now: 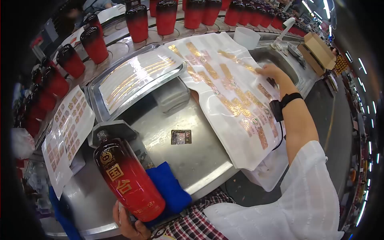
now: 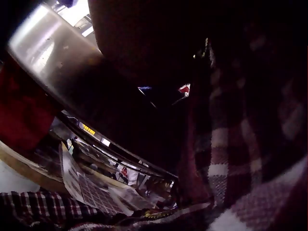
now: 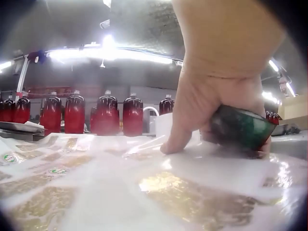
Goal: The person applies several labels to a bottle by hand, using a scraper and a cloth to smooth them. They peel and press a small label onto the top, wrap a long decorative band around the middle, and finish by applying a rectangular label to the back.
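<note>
A red-and-black bottle [image 1: 128,180] with gold lettering leans tilted at the front left, its neck at a grey angular block [image 1: 130,132]. My left hand [image 1: 130,224] holds the bottle at its base; the left wrist view is mostly dark cloth. At the right, my right hand [image 1: 273,73] reaches to the far edge of a white sheet [image 1: 216,116] bearing gold decals [image 1: 242,108]. Its fingertips touch the sheet. Under the palm, the right hand [image 3: 216,106] grips a dark green, smooth-faced piece [image 3: 243,127], partly hidden by the fingers.
A metal tray [image 1: 94,100] carries a sheet with gold strips. One small dark decal [image 1: 181,137] lies on the steel table [image 1: 200,156]. A blue cloth [image 1: 170,188] lies beside the bottle. Several red bottles [image 1: 166,20] line the conveyor behind; a sink [image 1: 294,74] is at right.
</note>
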Tool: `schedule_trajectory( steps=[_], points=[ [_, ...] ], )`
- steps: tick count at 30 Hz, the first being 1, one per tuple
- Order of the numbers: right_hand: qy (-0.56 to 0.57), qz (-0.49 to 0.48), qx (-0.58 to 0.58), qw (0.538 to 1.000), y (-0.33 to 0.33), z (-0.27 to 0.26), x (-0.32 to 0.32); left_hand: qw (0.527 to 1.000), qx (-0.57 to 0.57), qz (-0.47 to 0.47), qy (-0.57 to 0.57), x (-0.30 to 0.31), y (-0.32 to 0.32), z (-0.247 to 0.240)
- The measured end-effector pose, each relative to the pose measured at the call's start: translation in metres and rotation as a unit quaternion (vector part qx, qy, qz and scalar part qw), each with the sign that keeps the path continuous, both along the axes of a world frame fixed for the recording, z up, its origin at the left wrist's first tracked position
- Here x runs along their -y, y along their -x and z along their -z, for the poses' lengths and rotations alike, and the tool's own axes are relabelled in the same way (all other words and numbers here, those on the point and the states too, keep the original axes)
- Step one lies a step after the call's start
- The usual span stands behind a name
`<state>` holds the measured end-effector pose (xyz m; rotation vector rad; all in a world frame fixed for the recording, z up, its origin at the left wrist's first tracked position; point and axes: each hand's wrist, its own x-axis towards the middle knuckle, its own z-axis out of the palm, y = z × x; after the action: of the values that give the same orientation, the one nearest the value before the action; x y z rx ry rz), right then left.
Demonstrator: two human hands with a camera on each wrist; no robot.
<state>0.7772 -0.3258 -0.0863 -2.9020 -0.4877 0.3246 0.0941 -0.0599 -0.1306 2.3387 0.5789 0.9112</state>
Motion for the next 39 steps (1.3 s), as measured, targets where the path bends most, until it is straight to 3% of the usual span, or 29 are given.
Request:
schedule_trajectory(
  steps=[2, 5, 8, 14, 17, 20, 23, 24, 26, 29, 34, 37, 39],
  points=[
    [-0.078, -0.02, -0.026, 0.996, -0.015, 0.008, 0.008, 1.0, -0.004, 0.003, 0.002, 0.001, -0.001, -0.003],
    [-0.067, 0.002, 0.036, 0.997, -0.01, 0.003, 0.005, 1.0, -0.018, 0.003, -0.012, 0.0, -0.002, -0.007],
    [0.005, -0.106, 0.168, 0.98, -0.011, -0.003, 0.001, 0.999, -0.026, 0.007, -0.028, 0.0, -0.004, -0.009],
    [0.104, -0.18, 0.353, 0.912, 0.008, -0.03, -0.013, 1.0, -0.003, 0.002, 0.004, 0.001, -0.01, -0.014],
    [0.161, -0.247, 0.321, 0.9, 0.049, -0.082, -0.049, 0.997, 0.029, 0.021, 0.07, -0.004, -0.01, -0.015],
    [0.069, -0.269, 0.228, 0.933, 0.054, -0.107, -0.075, 0.995, 0.038, 0.03, 0.083, -0.008, -0.014, -0.031],
    [0.151, -0.137, 0.209, 0.956, 0.03, -0.079, -0.061, 0.999, 0.019, 0.039, 0.024, -0.011, -0.011, -0.037],
    [0.167, -0.162, 0.228, 0.946, -0.002, -0.05, -0.041, 1.0, 0.017, 0.026, -0.001, -0.008, -0.01, -0.037],
    [0.113, -0.063, 0.139, 0.982, -0.004, -0.025, -0.021, 1.0, 0.022, 0.018, 0.004, 0.001, -0.006, -0.04],
    [-0.047, 0.095, 0.031, 0.994, -0.016, 0.016, 0.006, 1.0, 0.019, 0.0, 0.014, 0.008, 0.003, -0.037],
    [0.096, 0.037, 0.191, 0.976, -0.019, 0.002, -0.002, 1.0, 0.021, -0.007, 0.018, 0.006, 0.003, -0.036],
    [0.037, -0.079, 0.276, 0.957, 0.017, -0.034, -0.021, 1.0, -0.021, -0.002, -0.018, 0.001, 0.001, -0.042],
    [0.001, -0.158, 0.291, 0.944, 0.031, -0.06, -0.046, 1.0, 0.018, -0.011, 0.013, -0.004, -0.006, -0.045]
  ],
)
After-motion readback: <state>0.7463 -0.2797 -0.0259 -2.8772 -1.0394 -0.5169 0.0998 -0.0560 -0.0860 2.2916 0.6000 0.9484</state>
